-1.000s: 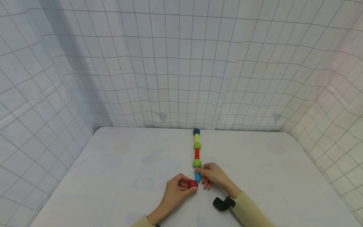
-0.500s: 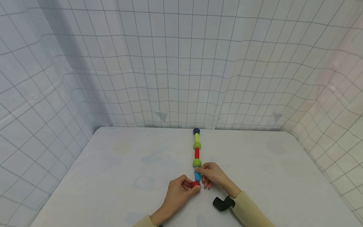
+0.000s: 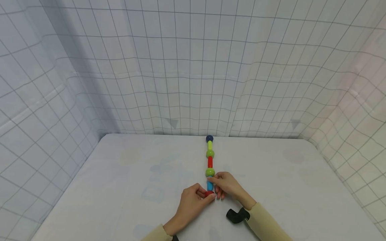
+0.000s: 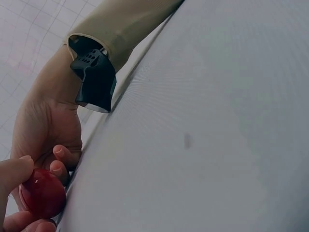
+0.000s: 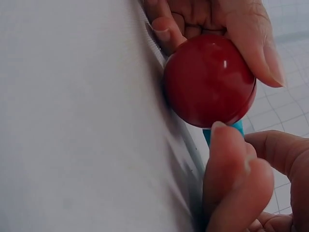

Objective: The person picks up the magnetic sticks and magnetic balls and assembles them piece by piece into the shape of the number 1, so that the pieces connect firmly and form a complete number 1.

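A row of balls and rods lies on the table, running away from me. From the far end come a dark blue ball (image 3: 209, 138), a yellow-green rod (image 3: 209, 145), a green ball (image 3: 210, 153), a red rod (image 3: 210, 162), another green ball (image 3: 210, 172) and a blue rod (image 3: 209, 186). My right hand (image 3: 228, 186) pinches the blue rod from the right. Between thumb and fingers, my left hand (image 3: 190, 203) grips a red ball (image 5: 210, 79) at the rod's near end. Whether ball and rod are joined is hidden.
The white table (image 3: 120, 187) stretches out on both sides of the row. Behind it and at the sides hangs a white gridded curtain (image 3: 193, 73). A black wrist mount (image 3: 238, 216) juts from the right sleeve (image 3: 266, 222), low over the table.
My left hand has moved right and slightly away from me, bringing the red ball from beside the blue rod's near end to right up against it. My right hand has stayed on the rod.
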`<move>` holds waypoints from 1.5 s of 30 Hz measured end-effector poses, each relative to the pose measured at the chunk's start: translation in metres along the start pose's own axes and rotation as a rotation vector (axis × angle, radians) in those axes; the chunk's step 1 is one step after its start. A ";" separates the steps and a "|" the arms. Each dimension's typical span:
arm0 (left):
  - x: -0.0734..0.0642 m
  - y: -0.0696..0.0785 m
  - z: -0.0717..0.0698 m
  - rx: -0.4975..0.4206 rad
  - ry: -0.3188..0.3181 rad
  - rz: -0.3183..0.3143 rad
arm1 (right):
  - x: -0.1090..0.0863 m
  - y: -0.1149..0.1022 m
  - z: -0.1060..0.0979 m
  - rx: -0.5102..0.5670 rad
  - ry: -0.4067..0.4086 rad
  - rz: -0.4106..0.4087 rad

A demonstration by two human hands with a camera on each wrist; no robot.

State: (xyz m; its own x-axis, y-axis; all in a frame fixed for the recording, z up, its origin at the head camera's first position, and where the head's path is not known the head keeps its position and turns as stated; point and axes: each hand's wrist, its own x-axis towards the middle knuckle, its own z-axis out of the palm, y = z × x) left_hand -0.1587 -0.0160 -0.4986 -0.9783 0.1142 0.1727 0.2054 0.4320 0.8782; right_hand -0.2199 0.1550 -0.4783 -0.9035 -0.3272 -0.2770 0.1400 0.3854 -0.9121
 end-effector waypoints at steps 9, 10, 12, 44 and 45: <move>0.000 -0.002 0.000 0.011 -0.009 0.057 | 0.001 0.002 0.000 0.011 -0.001 0.002; -0.001 -0.002 0.000 0.011 -0.012 0.061 | 0.001 0.002 0.000 0.010 0.000 0.001; -0.001 -0.002 0.000 0.008 -0.017 0.069 | 0.002 0.003 0.000 0.007 0.004 0.000; 0.004 -0.004 -0.007 0.002 -0.071 0.091 | 0.001 0.004 0.000 -0.015 0.033 -0.015; 0.004 -0.004 -0.007 0.003 -0.072 0.088 | 0.001 0.004 0.000 -0.014 0.035 -0.017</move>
State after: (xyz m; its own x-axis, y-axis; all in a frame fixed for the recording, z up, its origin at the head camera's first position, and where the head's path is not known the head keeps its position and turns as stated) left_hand -0.1635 -0.0236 -0.4983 -0.9523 0.2157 0.2160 0.2903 0.4204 0.8597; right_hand -0.2202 0.1560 -0.4823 -0.9191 -0.3037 -0.2510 0.1196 0.3921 -0.9121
